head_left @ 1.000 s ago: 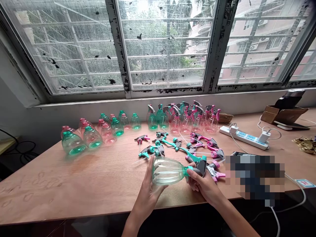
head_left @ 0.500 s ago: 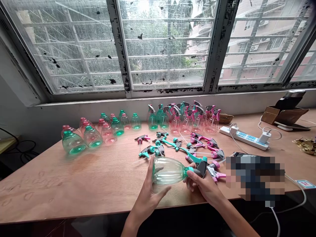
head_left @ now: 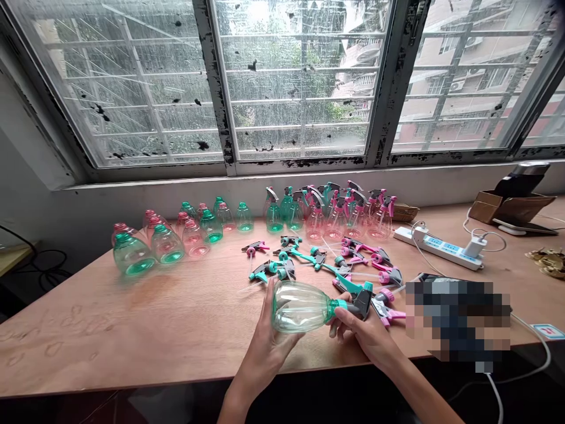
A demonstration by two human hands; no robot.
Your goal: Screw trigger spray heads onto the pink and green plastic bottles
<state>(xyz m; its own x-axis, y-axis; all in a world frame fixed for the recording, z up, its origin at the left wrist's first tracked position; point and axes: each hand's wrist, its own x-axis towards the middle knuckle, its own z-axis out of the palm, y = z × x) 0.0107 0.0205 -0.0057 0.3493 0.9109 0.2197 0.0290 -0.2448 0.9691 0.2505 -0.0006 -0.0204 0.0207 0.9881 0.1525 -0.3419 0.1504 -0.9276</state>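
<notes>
The left hand (head_left: 267, 348) is curved around the base of a clear green bottle (head_left: 300, 306), fingers behind and thumb below, while the right hand (head_left: 362, 331) pinches the neck end, thumb near the turquoise collar (head_left: 339, 304). The work seems to be fitting the spray head (head_left: 362, 302) to the neck. To do it well, I would let the left hand stop the body from rotating without squeezing it (thin plastic, by the look of it, so it may flex) and have the right turn the collar itself, not the trigger, with the axes in line so the thread does not cross.

The bottle lies sideways in the air over the near part of the counter (head_left: 176, 330). Its body is rounded, faintly ribbed and glossy, deepening to green at the neck; reflections hide whether a tube runs inside.

Just beyond lie loose spray heads (head_left: 285, 269), pink or turquoise with grey. Farther back stand bottles with heads (head_left: 315, 224) and, leftward, open-necked bottles (head_left: 166, 246).
</notes>
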